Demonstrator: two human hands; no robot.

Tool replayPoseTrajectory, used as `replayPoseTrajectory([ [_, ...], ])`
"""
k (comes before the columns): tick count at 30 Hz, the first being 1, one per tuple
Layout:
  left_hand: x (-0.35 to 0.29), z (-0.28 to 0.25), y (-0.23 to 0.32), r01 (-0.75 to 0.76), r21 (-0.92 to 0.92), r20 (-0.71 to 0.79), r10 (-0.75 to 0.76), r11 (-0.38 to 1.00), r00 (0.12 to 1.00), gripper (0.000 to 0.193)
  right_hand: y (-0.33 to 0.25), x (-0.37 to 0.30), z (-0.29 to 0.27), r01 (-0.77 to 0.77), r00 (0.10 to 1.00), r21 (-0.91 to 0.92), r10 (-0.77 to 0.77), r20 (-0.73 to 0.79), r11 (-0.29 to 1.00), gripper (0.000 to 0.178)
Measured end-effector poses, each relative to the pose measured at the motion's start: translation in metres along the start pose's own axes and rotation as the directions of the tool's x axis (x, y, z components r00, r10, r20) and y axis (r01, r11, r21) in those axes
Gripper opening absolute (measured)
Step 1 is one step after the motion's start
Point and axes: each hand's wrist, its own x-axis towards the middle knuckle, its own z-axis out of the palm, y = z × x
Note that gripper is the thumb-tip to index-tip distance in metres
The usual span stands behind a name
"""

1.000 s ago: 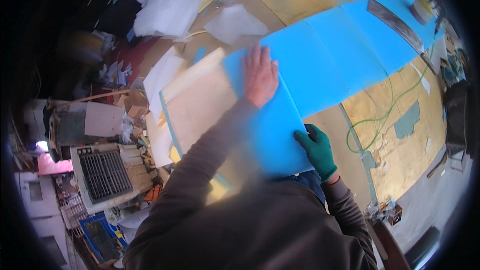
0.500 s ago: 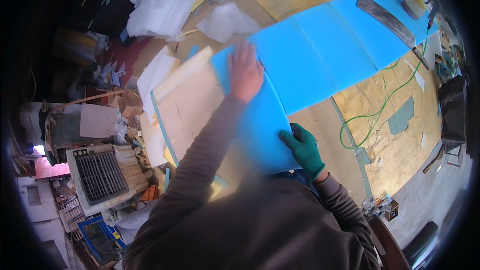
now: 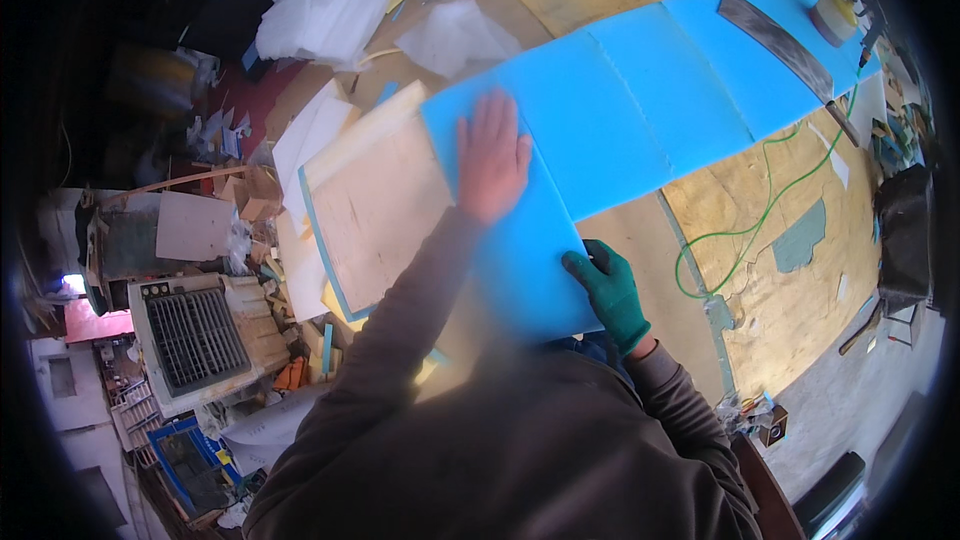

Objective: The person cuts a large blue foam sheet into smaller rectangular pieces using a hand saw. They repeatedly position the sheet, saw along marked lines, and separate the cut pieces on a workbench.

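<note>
A blue foam sheet lies across the work surface in front of me, its near end close to my body. My left hand, bare, rests flat on its far part with the fingers stretched out. In a green glove, my right hand holds the sheet's right edge near the close corner, thumb on top; the fingers below are hidden. Along a seam, this sheet meets a longer blue foam piece that runs to the far right. Beside the sheet's left edge lies a pale wooden board.
On the long blue foam sit a curved dark strip and a round yellow-topped tool. A green cord trails over the yellowish board. White foam sheets are piled at the back left. A grilled appliance stands left.
My left hand has slid slightly toward me, still flat on the foam. The dark gap by its fingers no longer shows at the seam. My right hand keeps its grip.
</note>
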Motion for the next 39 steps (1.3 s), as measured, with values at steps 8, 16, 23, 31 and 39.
replayPoseTrajectory([
  [8, -0.017, -0.005, 0.013, -0.041, 0.058, -0.023, 0.043, 0.997, 0.999, 0.063, -0.002, -0.004, 0.004, -0.071, 0.997, 0.012, 0.072, -0.014, 0.997, 0.029],
  [16, -0.019, 0.008, 0.021, -0.005, 0.126, -0.079, 0.015, 0.992, 0.997, 0.066, 0.004, 0.001, -0.001, -0.027, 0.999, -0.054, 0.026, -0.022, 0.998, 0.022],
  [23, -0.049, 0.003, 0.051, -0.022, 0.049, 0.02, 0.021, 0.999, 1.0, 0.074, 0.005, 0.004, -0.007, -0.094, 0.996, -0.127, 0.093, -0.019, 0.987, 0.026],
  [31, -0.084, -0.021, 0.065, -0.153, -0.104, 0.035, 0.158, 0.983, 0.987, 0.084, 0.013, 0.007, -0.016, -0.061, 0.998, -0.125, 0.057, -0.031, 0.99, 0.023],
  [39, -0.082, -0.028, 0.039, -0.128, -0.423, 0.147, 0.208, 0.897, 0.967, 0.071, 0.024, 0.006, -0.016, 0.129, 0.991, -0.29, -0.132, 0.01, 0.948, 0.02],
])
